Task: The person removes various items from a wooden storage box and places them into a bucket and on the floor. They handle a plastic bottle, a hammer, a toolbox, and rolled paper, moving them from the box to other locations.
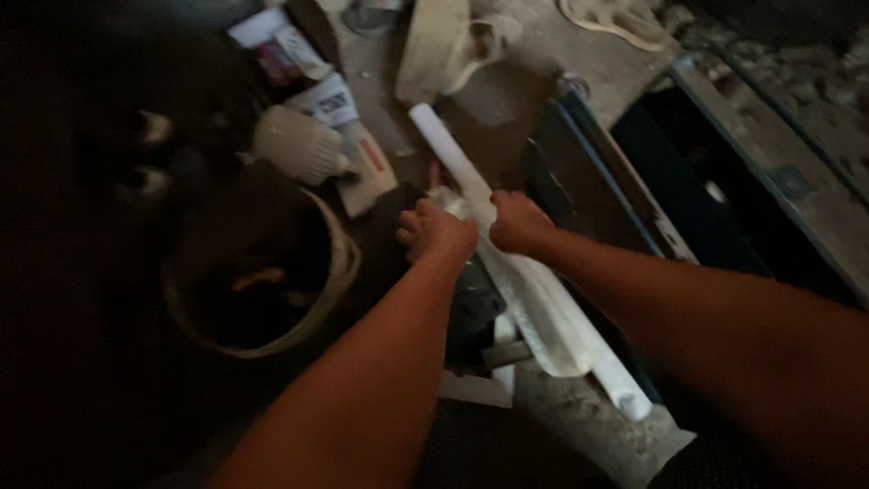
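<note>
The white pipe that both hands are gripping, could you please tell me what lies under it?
Under the white pipe lies a pale sheet on a dusty bench. The left hand and right hand cover its middle; what is beneath them cannot be seen.

Both forearms bare (no sleeves, gloves or jewellery showing), hands uncovered.

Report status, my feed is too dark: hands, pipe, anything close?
Left hand and right hand both gripping white pipe. Pipe lies slanted across bench. Bucket close left, work glove beyond.
</note>
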